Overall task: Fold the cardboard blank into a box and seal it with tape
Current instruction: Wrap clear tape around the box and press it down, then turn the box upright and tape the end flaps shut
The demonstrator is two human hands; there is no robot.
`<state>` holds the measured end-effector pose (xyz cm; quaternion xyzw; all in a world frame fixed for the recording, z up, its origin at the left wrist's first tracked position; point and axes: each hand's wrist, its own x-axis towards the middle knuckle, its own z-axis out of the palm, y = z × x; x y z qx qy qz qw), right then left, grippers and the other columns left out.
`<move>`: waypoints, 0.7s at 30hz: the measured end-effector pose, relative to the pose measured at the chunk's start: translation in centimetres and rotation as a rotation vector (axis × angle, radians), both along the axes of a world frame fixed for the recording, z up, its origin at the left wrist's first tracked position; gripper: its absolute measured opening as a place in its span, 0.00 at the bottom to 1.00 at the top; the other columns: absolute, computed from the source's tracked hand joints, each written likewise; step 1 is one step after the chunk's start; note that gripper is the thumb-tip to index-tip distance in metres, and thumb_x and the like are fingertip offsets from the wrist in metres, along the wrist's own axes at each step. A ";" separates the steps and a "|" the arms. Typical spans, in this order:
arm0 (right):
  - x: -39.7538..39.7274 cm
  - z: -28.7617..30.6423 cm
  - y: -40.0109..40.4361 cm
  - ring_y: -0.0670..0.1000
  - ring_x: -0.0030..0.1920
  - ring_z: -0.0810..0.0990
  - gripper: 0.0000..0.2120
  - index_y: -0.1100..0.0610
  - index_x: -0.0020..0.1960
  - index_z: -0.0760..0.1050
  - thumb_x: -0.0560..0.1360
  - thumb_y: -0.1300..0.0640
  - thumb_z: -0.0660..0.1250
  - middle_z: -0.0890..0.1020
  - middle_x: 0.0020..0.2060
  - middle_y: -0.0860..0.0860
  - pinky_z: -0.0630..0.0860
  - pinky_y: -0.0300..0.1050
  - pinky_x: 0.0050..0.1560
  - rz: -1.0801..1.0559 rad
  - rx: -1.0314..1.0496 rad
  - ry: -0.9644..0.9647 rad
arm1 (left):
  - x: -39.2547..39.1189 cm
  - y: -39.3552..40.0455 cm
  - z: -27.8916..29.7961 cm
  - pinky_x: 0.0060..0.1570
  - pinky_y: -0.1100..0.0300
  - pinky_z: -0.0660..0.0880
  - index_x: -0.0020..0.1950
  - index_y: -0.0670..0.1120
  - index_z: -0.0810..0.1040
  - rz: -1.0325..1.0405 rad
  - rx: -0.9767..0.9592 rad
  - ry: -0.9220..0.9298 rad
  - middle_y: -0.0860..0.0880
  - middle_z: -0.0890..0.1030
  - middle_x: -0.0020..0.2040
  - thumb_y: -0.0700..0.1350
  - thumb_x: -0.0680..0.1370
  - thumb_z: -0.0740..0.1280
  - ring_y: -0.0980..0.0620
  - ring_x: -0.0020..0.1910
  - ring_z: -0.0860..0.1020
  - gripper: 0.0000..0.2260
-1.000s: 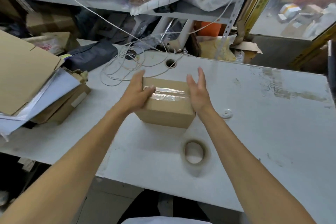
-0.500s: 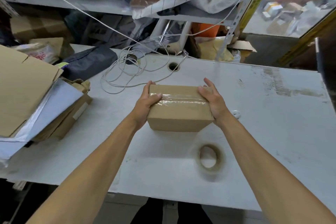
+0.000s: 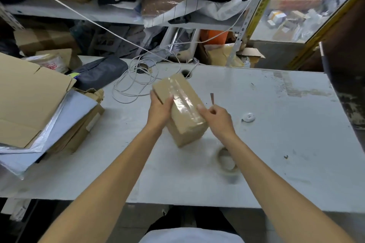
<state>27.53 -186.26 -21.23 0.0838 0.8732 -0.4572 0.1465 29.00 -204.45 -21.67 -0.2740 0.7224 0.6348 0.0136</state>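
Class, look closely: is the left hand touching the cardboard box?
Touching. The head view shows the left hand wrapped against the cardboard box, thumb lying on its taped top.

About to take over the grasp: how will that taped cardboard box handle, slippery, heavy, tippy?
The box probably feels stiff and light: the left hand steadies it tilted. The glossy tape strip may be slick; grip bare cardboard. It rests on one end, so it could tip.

box is plain matt brown cardboard, with a strip of clear glossy tape down its top that wrinkles and catches the light. worktop is white, smooth-ish but scuffed and stained. tape roll near the edge looks like translucent shiny plastic. left stack: matt cardboard over silvery foil-like sheets.
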 end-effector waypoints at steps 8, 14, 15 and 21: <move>1.8 -1.4 4.3 0.47 0.41 0.84 0.22 0.64 0.45 0.79 0.79 0.43 0.64 0.85 0.42 0.53 0.80 0.53 0.52 0.048 -0.040 -0.055 | -2.0 -1.3 0.5 0.56 0.51 0.77 0.61 0.49 0.76 -0.189 0.050 -0.016 0.47 0.82 0.57 0.54 0.84 0.55 0.50 0.54 0.81 0.14; 6.1 -3.9 9.6 0.56 0.41 0.81 0.21 0.60 0.37 0.74 0.77 0.43 0.65 0.81 0.35 0.55 0.75 0.51 0.41 0.234 0.375 -0.078 | 5.0 0.1 -1.5 0.67 0.51 0.71 0.51 0.53 0.81 0.007 0.292 -0.129 0.51 0.84 0.55 0.63 0.83 0.49 0.50 0.60 0.79 0.24; 7.3 -4.4 9.7 0.55 0.39 0.80 0.21 0.58 0.36 0.73 0.76 0.41 0.66 0.80 0.33 0.54 0.73 0.50 0.38 0.323 0.419 -0.101 | 6.6 0.5 -2.3 0.70 0.51 0.68 0.54 0.52 0.81 0.039 0.311 -0.153 0.52 0.83 0.58 0.63 0.83 0.48 0.50 0.63 0.77 0.25; 12.1 -7.1 9.1 0.55 0.49 0.81 0.11 0.59 0.60 0.71 0.80 0.55 0.61 0.82 0.52 0.54 0.69 0.44 0.46 0.690 0.767 0.100 | 15.5 4.9 -7.0 0.68 0.46 0.70 0.66 0.39 0.75 0.193 0.153 -0.350 0.42 0.79 0.63 0.60 0.84 0.52 0.45 0.58 0.77 0.28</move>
